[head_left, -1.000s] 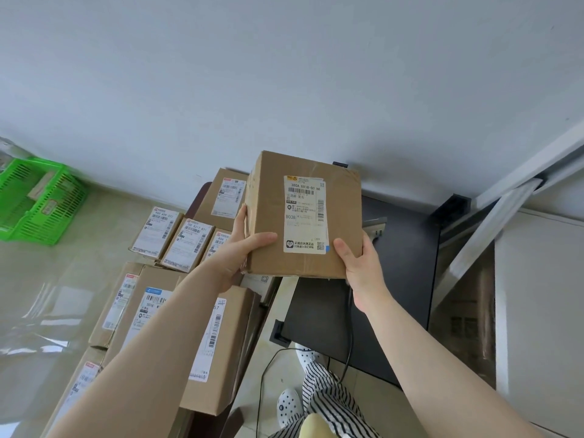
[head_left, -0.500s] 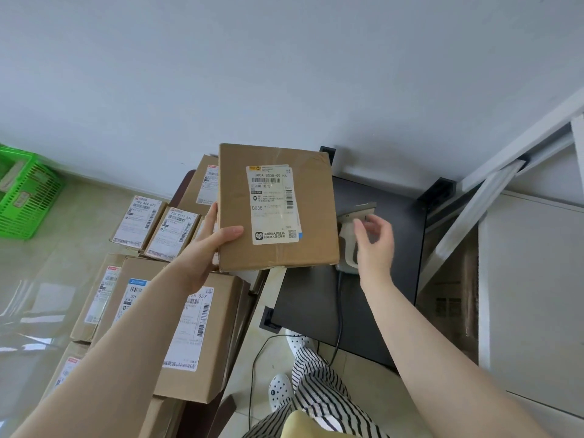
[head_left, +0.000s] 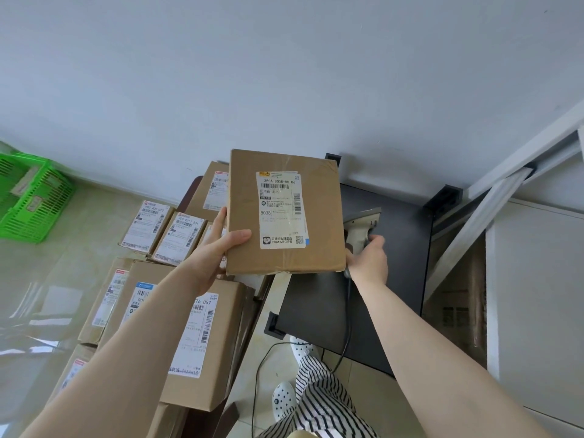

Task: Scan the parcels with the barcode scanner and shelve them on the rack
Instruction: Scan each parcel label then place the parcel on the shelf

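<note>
Cardboard parcel (head_left: 286,213), label facing the camera, is gripped at its left edge by the left hand (head_left: 215,252). Just right of it, the right hand (head_left: 368,260) apparently wraps the scanner (head_left: 360,229) handle, partly hidden.

Held parcel (head_left: 286,213): plain brown cardboard, clear glossy tape bands, white shipping label (head_left: 282,210) with black barcodes and print, a yellow strip at its top edge, a small blue tab at its lower right corner. Left of the parcel, stacked boxes (head_left: 189,336): same brown, white labels with red or blue headers. Far left of the parcel, basket (head_left: 30,203): bright green slatted plastic. Right of the parcel, barcode scanner (head_left: 360,229): off-white grey body, on a matt black desk top (head_left: 401,270). Below the parcel: black-and-white striped fabric (head_left: 319,403); white shoes (head_left: 284,399) with black dots; beige glossy floor tiles (head_left: 47,279). Wall (head_left: 284,74) above: pale grey-white.
</note>
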Available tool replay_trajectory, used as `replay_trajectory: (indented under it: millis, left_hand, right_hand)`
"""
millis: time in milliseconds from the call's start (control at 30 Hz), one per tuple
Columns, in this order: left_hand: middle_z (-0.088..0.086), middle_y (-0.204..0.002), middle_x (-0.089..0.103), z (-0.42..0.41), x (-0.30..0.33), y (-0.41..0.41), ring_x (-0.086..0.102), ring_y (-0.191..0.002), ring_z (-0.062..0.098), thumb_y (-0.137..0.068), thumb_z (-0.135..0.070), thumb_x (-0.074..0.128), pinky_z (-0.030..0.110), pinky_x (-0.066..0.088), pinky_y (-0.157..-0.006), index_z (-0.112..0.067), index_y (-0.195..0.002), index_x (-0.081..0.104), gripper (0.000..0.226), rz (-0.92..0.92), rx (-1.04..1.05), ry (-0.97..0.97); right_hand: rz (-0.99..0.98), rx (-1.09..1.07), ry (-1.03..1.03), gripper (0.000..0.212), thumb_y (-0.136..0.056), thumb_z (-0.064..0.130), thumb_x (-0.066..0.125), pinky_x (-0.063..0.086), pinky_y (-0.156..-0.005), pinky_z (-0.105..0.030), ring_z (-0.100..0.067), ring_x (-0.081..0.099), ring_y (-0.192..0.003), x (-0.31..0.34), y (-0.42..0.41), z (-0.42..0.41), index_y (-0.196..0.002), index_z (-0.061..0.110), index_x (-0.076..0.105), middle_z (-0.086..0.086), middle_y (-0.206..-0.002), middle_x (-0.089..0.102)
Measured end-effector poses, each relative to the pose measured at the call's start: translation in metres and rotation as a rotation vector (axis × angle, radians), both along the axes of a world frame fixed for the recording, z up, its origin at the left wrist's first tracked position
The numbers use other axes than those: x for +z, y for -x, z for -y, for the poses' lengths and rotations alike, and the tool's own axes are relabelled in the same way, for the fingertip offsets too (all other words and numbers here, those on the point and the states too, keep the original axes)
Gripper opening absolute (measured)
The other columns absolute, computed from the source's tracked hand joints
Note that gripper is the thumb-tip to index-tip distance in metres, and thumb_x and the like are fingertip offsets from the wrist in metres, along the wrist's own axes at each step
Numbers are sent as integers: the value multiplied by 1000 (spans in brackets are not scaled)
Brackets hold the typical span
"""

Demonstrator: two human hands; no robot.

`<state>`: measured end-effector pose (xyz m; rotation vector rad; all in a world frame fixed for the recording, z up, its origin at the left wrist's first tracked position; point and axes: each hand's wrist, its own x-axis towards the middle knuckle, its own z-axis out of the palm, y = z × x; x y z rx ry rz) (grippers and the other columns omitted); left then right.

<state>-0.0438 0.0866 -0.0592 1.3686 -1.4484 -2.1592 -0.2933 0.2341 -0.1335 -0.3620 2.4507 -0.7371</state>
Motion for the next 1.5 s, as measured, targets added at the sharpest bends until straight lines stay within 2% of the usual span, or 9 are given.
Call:
replay_trajectory:
  millis: [267, 367, 433, 533, 600, 767, 1033, 1300, 1500]
  left_hand:
    - [-9, -138, 62, -3, 2, -2, 58, -128, 28, -48, -66, 89, 65, 43, -106, -58, -149, 28, 118, 23, 12, -31]
    - [-9, -139, 62, -3, 3, -2, 57, -129, 27, -43, -68, 90, 64, 42, -108, -58, -150, 27, 124, 29, 9, -36]
    - [-9, -140, 61, -3, 4, -2, 57, -129, 27, -44, -69, 90, 64, 42, -108, -59, -150, 25, 124, 36, -7, -31]
    - [-9, -141, 59, -1, 6, 0, 56, -130, 26, -45, -69, 90, 64, 39, -110, -59, -150, 24, 125, 47, -26, -20]
    - [-8, -143, 58, 0, 7, 1, 55, -131, 26, -45, -68, 91, 63, 36, -112, -58, -151, 23, 126, 47, -28, -19]
    - [-5, -141, 59, 2, 8, 3, 57, -128, 27, -42, -68, 92, 63, 38, -112, -57, -152, 22, 130, 62, -29, -25]
    - [-6, -143, 57, 2, 11, 5, 56, -129, 25, -48, -66, 90, 63, 36, -113, -56, -152, 20, 126, 65, -38, -21]
    - [-5, -139, 60, 2, 15, 7, 60, -124, 24, -55, -58, 83, 62, 44, -108, -55, -153, 21, 116, 58, -35, 8]
    - [-5, -138, 60, 3, 15, 8, 60, -124, 24, -55, -59, 82, 62, 44, -107, -56, -152, 22, 114, 68, -35, 6]
  right_hand:
    - [268, -396, 536, 34, -94, 25, 63, 44, -71, -30, -23, 59, -96, 55, 28, -25, -121, 8, 50, -3, -102, 56]
    - [486, -229, 709, 22, -98, 31, 57, 43, -68, -31, -16, 56, -74, 90, 32, -27, -107, 11, 57, -3, -84, 62]
    - [613, 41, 766, 34, -92, 34, 56, 41, -63, -31, -15, 51, -64, 111, 38, -25, -107, 3, 58, -4, -76, 60]
    - [700, 488, 661, 54, -81, 35, 56, 40, -59, -28, -17, 48, -62, 138, 52, -13, -115, -7, 52, -8, -74, 56]
    - [682, 695, 506, 53, -79, 36, 58, 42, -60, -29, -18, 52, -65, 153, 60, 0, -111, -6, 52, -8, -75, 58]
    - [581, 952, 177, 49, -68, 52, 65, 40, -57, -28, -17, 57, -68, 177, 72, 29, -98, 14, 61, -3, -75, 63]
    - [506, 1051, 112, 34, -74, 46, 63, 44, -60, -32, -15, 59, -67, 182, 80, 46, -93, 18, 62, -1, -73, 65]
    - [510, 1079, 125, 48, -65, 53, 64, 46, -58, -23, -15, 60, -66, 181, 80, 46, -94, 14, 61, -2, -72, 65]
    - [672, 841, 298, 57, -72, 48, 64, 40, -57, -28, -16, 51, -63, 176, 58, 44, -106, 3, 57, -4, -73, 60]
